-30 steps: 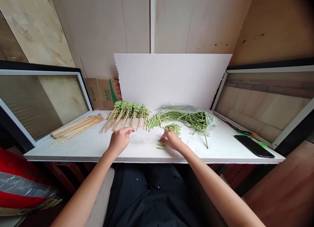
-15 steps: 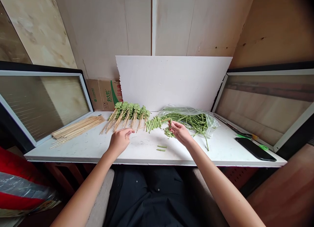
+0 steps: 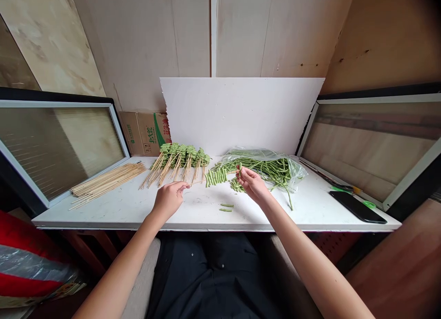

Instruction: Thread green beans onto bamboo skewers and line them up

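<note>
My left hand (image 3: 171, 198) is closed on the bare end of a bamboo skewer (image 3: 197, 182). Threaded side by side along that skewer is a row of cut green bean pieces (image 3: 216, 177). My right hand (image 3: 252, 183) pinches a short piece of green bean (image 3: 239, 167) by the skewer's far end; whether the tip has gone into it I cannot tell. Below the right hand lies a small heap of cut bean pieces (image 3: 236, 185). Two loose bean pieces (image 3: 226, 207) rest on the white table (image 3: 193, 215) between my forearms.
Filled bean skewers (image 3: 182, 154) are piled at the back left, beside bare bamboo skewers (image 3: 108, 181). Long green beans (image 3: 275, 169) lie in a clear plastic bag (image 3: 299, 174). A black phone (image 3: 357, 207) lies at the right. A cardboard box (image 3: 144, 133) and white board (image 3: 241, 114) stand behind.
Both hands keep nearly the same place and grip. The bean piece in my right hand has shifted slightly at the skewer's far end. The whole view has moved a little.
</note>
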Tool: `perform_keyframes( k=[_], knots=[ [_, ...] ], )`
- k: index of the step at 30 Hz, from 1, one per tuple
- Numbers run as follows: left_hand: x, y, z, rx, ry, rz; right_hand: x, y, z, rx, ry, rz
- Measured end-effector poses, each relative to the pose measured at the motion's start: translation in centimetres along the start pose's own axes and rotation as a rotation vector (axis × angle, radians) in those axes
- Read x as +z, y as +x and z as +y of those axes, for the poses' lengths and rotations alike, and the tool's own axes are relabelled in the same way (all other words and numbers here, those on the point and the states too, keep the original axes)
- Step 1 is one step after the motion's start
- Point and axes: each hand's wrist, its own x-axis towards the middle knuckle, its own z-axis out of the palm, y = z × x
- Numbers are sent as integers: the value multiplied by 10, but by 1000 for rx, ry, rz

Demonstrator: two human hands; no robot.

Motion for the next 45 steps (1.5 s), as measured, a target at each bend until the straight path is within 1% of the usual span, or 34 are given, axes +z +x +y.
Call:
perform_keyframes(
  k=[9, 23, 26, 31, 37, 41, 45],
  knots=[
    [1, 0, -1, 4, 2, 8, -4, 2, 4, 1, 71, -34],
    [3, 0, -2, 4, -4, -12, 0, 0, 5, -22, 68, -29],
    [3, 0, -3, 0, 5, -12, 0, -1, 3, -38, 37, -11],
    [2, 0, -3, -5, 74, 4, 3, -2, 0, -67, -46, 57],
    [-1, -3, 2, 69, 223, 70, 2, 0, 1, -135, -110, 116],
    [-2, -3, 4, 96, 252, 94, 0, 0, 3, -145, -127, 118],
    [-2, -3, 5, 98, 235, 89, 2, -2, 5, -133, -158, 114]
  ],
)
